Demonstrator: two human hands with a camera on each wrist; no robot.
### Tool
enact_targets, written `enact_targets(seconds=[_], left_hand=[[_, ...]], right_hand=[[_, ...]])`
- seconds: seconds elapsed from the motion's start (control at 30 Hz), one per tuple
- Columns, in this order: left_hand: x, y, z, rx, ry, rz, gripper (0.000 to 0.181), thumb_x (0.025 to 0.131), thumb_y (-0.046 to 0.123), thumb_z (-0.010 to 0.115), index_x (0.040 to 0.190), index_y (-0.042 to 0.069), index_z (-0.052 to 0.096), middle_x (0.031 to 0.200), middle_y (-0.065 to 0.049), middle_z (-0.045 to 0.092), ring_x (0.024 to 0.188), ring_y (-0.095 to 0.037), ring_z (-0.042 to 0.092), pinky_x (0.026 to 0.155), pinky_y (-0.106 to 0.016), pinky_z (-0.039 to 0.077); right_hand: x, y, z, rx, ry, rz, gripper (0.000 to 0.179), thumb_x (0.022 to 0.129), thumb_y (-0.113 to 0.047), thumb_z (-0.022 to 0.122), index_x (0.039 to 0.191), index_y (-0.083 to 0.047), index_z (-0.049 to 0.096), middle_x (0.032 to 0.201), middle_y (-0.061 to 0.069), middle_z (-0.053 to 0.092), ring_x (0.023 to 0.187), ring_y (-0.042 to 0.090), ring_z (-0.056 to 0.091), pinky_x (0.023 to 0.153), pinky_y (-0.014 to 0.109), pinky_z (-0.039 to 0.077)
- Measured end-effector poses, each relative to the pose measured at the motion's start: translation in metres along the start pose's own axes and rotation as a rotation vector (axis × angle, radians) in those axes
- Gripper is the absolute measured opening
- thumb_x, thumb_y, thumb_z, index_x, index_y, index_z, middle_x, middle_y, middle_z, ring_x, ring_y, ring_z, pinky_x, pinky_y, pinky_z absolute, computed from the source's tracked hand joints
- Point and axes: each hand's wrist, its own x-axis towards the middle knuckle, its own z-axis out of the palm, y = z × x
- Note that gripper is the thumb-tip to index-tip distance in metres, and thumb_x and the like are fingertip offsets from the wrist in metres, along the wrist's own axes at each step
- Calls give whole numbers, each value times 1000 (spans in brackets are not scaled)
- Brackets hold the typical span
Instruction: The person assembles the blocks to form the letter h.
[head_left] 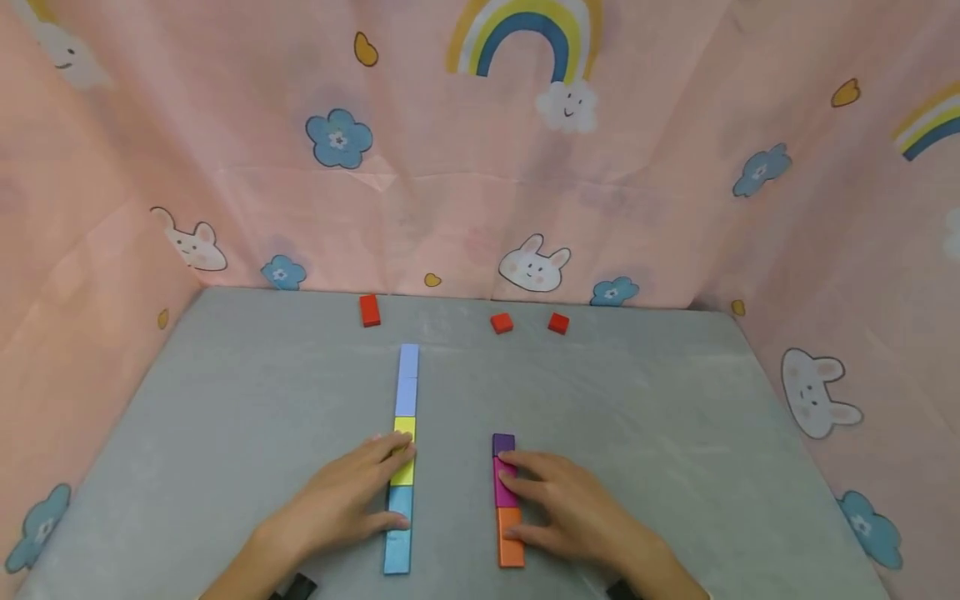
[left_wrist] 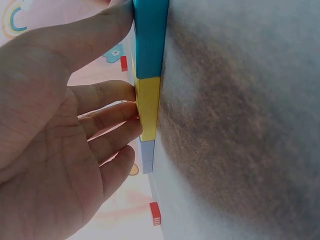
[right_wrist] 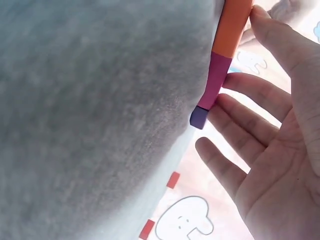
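Observation:
A straight row of blocks runs away from me on the left: blue blocks (head_left: 397, 553) nearest, then yellow blocks (head_left: 403, 476), then periwinkle blocks (head_left: 407, 395). My left hand (head_left: 333, 500) rests its fingertips on the yellow part and its thumb on the blue part. To the right lies a shorter row, with an orange block (head_left: 512, 553), a magenta block (head_left: 505, 497) and a small purple block (head_left: 503, 444). Loosely spread, the fingers of my right hand (head_left: 577, 508) touch the magenta block, while the thumb touches the orange one. Neither hand curls round a block.
Along the back of the grey table (head_left: 637, 400) lie a longer red block (head_left: 370, 310) and two small red blocks, one left (head_left: 502, 323) and one right (head_left: 558, 323). A pink printed cloth (head_left: 420, 208) rises behind the table and along both sides.

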Motion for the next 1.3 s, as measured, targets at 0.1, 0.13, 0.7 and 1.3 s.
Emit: enact_targets(seconds=[0.1, 0.13, 0.7, 1.3], left_hand=[[0, 0, 0, -7, 4, -7, 83, 89, 40, 85, 156, 5, 51, 166, -12, 46, 154, -36, 45, 123, -55, 44], [0, 0, 1, -7, 6, -6, 83, 89, 41, 85, 156, 5, 51, 166, -12, 47, 154, -35, 45, 123, -55, 44], [0, -2, 2, -7, 3, -3, 84, 89, 42, 84, 156, 5, 50, 166, -12, 47, 154, -36, 45, 123, -55, 44], [1, -1, 2, 53, 17, 24, 84, 88, 43, 85, 154, 3, 53, 164, -12, 49, 152, -33, 48, 125, -52, 43]], right_hand=[[1, 1, 0, -27, 40, -37, 62, 98, -61, 66, 140, -15, 70, 153, 0, 62, 135, 21, 63, 110, 47, 57], [1, 1, 0, -35, 47, -46, 62, 98, -61, 67, 140, -15, 70, 152, 1, 62, 136, 21, 62, 111, 47, 57], [1, 0, 0, 27, -21, -8, 65, 99, -62, 65, 147, -18, 65, 159, -1, 55, 142, 21, 57, 117, 48, 53], [-1, 4, 6, -22, 57, -45, 72, 98, -64, 64, 150, -14, 61, 163, 2, 51, 144, 22, 55, 114, 48, 54]])
